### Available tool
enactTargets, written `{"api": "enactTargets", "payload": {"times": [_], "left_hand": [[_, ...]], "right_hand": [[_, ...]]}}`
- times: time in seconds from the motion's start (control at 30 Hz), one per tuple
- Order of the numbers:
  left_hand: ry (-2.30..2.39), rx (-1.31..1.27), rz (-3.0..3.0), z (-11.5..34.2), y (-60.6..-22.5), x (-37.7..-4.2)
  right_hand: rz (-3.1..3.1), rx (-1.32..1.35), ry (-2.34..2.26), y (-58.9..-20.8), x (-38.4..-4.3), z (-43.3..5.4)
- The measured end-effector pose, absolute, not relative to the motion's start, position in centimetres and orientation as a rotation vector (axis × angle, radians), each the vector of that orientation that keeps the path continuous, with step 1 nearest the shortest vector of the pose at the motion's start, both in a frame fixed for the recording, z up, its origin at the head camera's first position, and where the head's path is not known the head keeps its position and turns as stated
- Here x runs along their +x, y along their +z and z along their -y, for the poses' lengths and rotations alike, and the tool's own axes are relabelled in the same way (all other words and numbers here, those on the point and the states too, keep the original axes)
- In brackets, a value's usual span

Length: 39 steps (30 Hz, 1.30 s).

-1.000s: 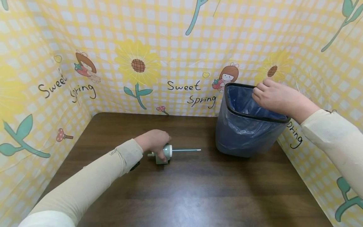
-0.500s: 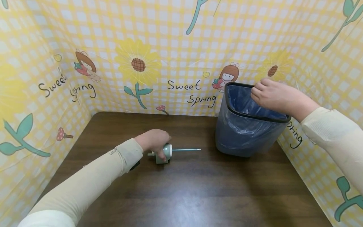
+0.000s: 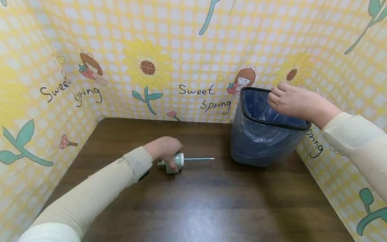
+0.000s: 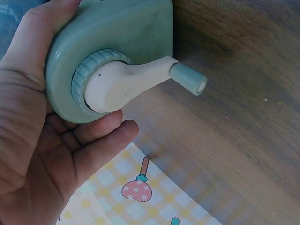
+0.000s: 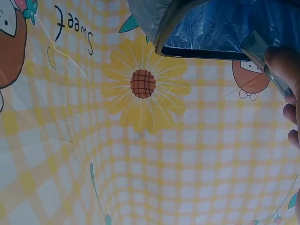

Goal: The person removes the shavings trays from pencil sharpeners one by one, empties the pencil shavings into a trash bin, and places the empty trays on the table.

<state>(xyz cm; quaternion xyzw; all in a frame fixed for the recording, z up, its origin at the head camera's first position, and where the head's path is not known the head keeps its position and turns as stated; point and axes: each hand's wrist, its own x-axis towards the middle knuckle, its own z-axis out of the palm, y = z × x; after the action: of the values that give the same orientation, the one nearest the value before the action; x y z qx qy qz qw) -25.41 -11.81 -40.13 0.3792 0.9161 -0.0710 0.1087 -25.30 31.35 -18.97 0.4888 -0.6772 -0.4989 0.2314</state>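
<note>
In the head view my left hand [image 3: 164,148] grips a green crank pencil sharpener [image 3: 173,168] resting on the table. A blue pencil [image 3: 198,158] sticks out of its right end. The left wrist view shows the white crank arm [image 4: 126,84] with its green knob [image 4: 188,78], untouched by my fingers. My right hand [image 3: 294,102] is over the mouth of a waste bin [image 3: 260,144]. In the right wrist view it pinches a small translucent shavings drawer [image 5: 256,46], tilted over the bin's opening; the rest of the drawer is hidden behind the fingers.
The bin, lined with a clear plastic bag, stands at the back right of the dark wooden table [image 3: 193,201]. A yellow checked cloth [image 3: 181,43] with flower prints encloses the table at the back and both sides.
</note>
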Motion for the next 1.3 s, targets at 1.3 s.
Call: {"api": "enactTargets", "payload": {"times": [1.3], "left_hand": [[-0.225,1.069,-2.691,11.88,-40.50,-25.63]], "right_hand": [[1.944,1.343,-1.236,-19.43,-24.89,-31.07]]}}
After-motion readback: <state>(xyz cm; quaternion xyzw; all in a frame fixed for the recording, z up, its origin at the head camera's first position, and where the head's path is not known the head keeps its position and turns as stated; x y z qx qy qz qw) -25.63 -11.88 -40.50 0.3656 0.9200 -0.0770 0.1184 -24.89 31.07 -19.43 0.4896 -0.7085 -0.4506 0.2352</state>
